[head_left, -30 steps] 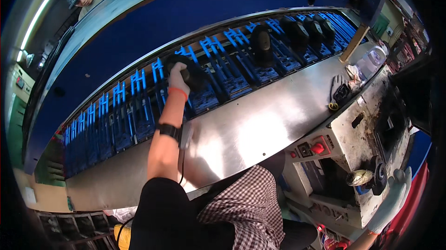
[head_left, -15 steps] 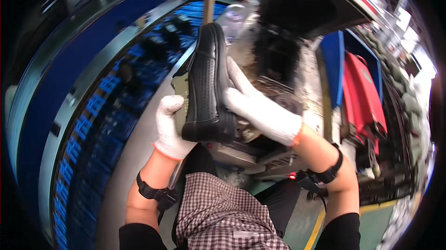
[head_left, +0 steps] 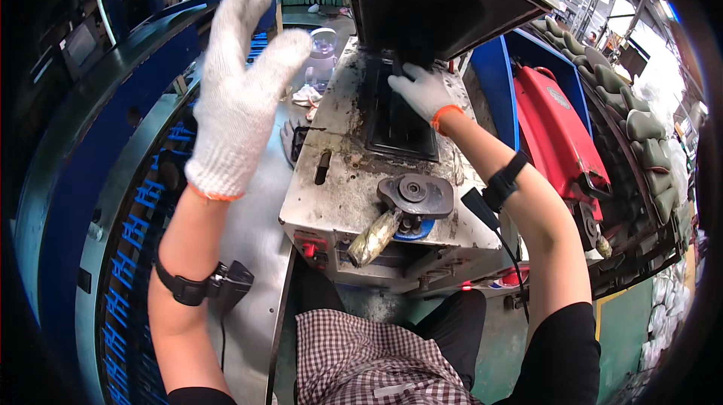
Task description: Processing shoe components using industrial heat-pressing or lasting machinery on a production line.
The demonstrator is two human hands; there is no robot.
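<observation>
My left hand [head_left: 237,96], in a white knit glove with an orange cuff, is raised at the left over the metal bench. Its fingers and thumb are spread, with nothing in them. My right hand [head_left: 425,90], gloved the same way, reaches under the raised black lid [head_left: 452,6] of a worn, light-coloured machine [head_left: 316,187]. Its fingers curl at a dark shape at the far end of a black rectangular bed [head_left: 403,130]. Black lies against black there, so I cannot make out what it grips. I cannot pick out the black shoe.
A round metal clamp with a wrapped handle [head_left: 376,235] sits at the machine's front. On the right stand a red case [head_left: 557,130] in a blue bin and a rack of olive-coloured forms [head_left: 644,126]. A clear plastic jug [head_left: 322,55] stands behind the metal bench [head_left: 252,254].
My left hand has let go of the black shoe and its olive-coloured last and risen to the left. My right hand has moved forward under the lid. The shoe no longer shows clearly.
</observation>
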